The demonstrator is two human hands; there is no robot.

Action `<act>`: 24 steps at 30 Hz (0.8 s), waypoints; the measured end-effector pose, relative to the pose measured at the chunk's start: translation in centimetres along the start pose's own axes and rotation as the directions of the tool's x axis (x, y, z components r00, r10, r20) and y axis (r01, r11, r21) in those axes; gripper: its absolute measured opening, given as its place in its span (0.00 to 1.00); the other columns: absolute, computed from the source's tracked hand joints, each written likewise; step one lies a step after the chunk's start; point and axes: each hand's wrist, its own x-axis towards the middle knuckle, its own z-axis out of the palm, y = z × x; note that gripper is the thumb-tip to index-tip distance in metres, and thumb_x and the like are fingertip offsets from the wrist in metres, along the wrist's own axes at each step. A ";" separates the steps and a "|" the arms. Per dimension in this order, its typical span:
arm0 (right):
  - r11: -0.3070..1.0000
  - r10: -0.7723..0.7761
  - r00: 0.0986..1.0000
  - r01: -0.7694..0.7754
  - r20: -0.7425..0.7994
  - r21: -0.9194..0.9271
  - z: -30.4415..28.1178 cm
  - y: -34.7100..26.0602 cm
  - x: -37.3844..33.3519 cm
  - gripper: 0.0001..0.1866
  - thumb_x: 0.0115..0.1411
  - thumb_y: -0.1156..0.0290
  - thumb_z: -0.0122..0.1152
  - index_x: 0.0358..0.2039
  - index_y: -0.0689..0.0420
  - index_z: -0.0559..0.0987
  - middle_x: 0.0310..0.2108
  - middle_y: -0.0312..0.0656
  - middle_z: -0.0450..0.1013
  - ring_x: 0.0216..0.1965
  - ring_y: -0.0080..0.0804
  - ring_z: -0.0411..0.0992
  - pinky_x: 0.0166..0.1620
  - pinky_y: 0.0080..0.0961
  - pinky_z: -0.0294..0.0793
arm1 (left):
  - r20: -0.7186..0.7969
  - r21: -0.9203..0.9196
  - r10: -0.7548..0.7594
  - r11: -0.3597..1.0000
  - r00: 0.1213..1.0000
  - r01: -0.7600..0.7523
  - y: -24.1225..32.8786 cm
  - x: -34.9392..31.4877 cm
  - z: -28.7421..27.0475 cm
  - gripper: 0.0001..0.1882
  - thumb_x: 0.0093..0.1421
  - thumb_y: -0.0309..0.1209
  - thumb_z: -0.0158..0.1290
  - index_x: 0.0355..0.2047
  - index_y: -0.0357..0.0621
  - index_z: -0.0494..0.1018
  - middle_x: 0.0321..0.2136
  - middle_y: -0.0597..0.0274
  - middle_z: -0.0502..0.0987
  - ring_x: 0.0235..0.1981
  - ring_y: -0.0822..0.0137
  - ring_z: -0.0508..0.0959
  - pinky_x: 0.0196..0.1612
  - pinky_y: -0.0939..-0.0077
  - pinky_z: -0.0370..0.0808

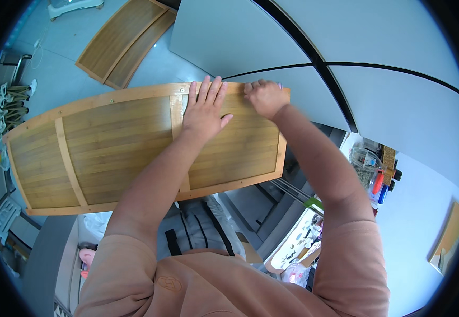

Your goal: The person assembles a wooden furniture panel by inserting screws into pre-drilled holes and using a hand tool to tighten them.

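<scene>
A long wooden panel (124, 150) with a paler frame and crosspieces spans the middle of the view. Small round fittings dot its far rail. My left hand (207, 108) lies flat on it by a crosspiece, fingers spread over the far rail. Close to the panel's right end, my right hand (266, 99) is closed at the far rail. Its fingertips are turned away, so what they grip, if anything, is hidden. A tiny purplish spot shows beside its knuckles, too small to name.
More wooden panels (126, 39) lie on the tiled floor at the far left. Tall pale cabinet doors (245, 37) stand beyond the panel. A grey bag (198, 227) is below it, near my body. Shelved small items (369, 169) are at right, folded stools (10, 108) at left.
</scene>
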 end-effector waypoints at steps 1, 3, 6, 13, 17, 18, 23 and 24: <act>1.000 -0.006 1.000 0.006 -0.003 -0.002 -0.5 -1.1 0.3 0.11 0.56 0.66 0.54 0.33 0.59 0.77 0.29 0.43 0.77 0.33 0.38 0.76 0.36 0.33 0.75 | 0.010 0.011 -0.008 1.000 1.000 0.008 -0.2 0.0 -0.2 0.44 0.62 0.58 0.44 0.70 0.49 0.43 0.70 0.61 0.44 0.71 0.58 0.41 0.70 0.50 0.34; 0.727 0.511 0.817 -0.576 0.266 0.373 -1.4 -3.3 0.8 0.15 0.62 0.61 0.52 0.34 0.61 0.78 0.32 0.49 0.78 0.36 0.43 0.77 0.40 0.37 0.76 | 0.019 0.010 -0.009 1.000 1.000 0.009 0.0 0.1 -0.2 0.45 0.62 0.58 0.44 0.70 0.49 0.43 0.70 0.61 0.44 0.71 0.58 0.41 0.70 0.50 0.34; 0.181 0.644 0.491 -0.842 0.586 0.508 -1.3 -3.2 2.3 0.21 0.64 0.55 0.52 0.36 0.63 0.78 0.34 0.53 0.78 0.39 0.46 0.78 0.43 0.39 0.76 | 0.025 0.004 -0.002 1.000 1.000 0.001 0.4 0.3 -0.3 0.45 0.62 0.58 0.44 0.70 0.49 0.42 0.70 0.61 0.44 0.71 0.58 0.40 0.70 0.50 0.34; 0.932 0.291 0.951 -0.256 -0.107 0.258 0.8 -2.1 -0.7 0.12 0.59 0.64 0.55 0.27 0.60 0.77 0.31 0.47 0.77 0.35 0.41 0.77 0.38 0.36 0.76 | 0.006 -0.001 0.006 1.000 1.000 -0.006 0.2 0.2 -0.1 0.44 0.62 0.58 0.43 0.70 0.48 0.43 0.70 0.61 0.44 0.71 0.58 0.40 0.70 0.50 0.34; 0.943 -0.333 0.884 0.300 -0.328 -0.147 0.6 2.4 0.2 0.07 0.49 0.69 0.55 0.26 0.58 0.76 0.27 0.38 0.73 0.33 0.33 0.73 0.36 0.30 0.75 | 0.012 0.002 0.010 1.000 1.000 -0.010 0.7 0.5 -0.2 0.44 0.62 0.58 0.44 0.70 0.48 0.43 0.70 0.62 0.44 0.71 0.58 0.40 0.70 0.50 0.34; 0.943 -0.331 0.884 0.299 -0.331 -0.145 0.7 2.1 0.2 0.07 0.49 0.69 0.55 0.26 0.58 0.76 0.27 0.38 0.73 0.33 0.33 0.73 0.36 0.30 0.75 | 0.010 0.002 0.008 1.000 1.000 -0.008 0.5 0.4 -0.1 0.44 0.62 0.58 0.44 0.70 0.48 0.43 0.70 0.62 0.44 0.71 0.58 0.40 0.70 0.50 0.34; 0.922 0.262 0.965 -0.252 0.006 0.293 0.1 -1.5 -0.1 0.13 0.59 0.63 0.55 0.28 0.61 0.77 0.29 0.49 0.77 0.34 0.41 0.77 0.38 0.35 0.76 | -0.001 -0.007 -0.001 1.000 1.000 0.001 0.0 0.2 0.1 0.44 0.62 0.58 0.44 0.70 0.48 0.43 0.69 0.61 0.44 0.71 0.57 0.41 0.70 0.50 0.34; 0.924 0.260 0.966 -0.248 -0.001 0.291 -0.6 -2.3 0.4 0.13 0.59 0.63 0.55 0.28 0.61 0.77 0.29 0.49 0.77 0.34 0.41 0.77 0.38 0.35 0.76 | -0.002 -0.003 0.002 1.000 1.000 -0.002 0.0 0.3 0.1 0.44 0.62 0.58 0.44 0.70 0.48 0.43 0.69 0.61 0.44 0.71 0.57 0.41 0.70 0.50 0.34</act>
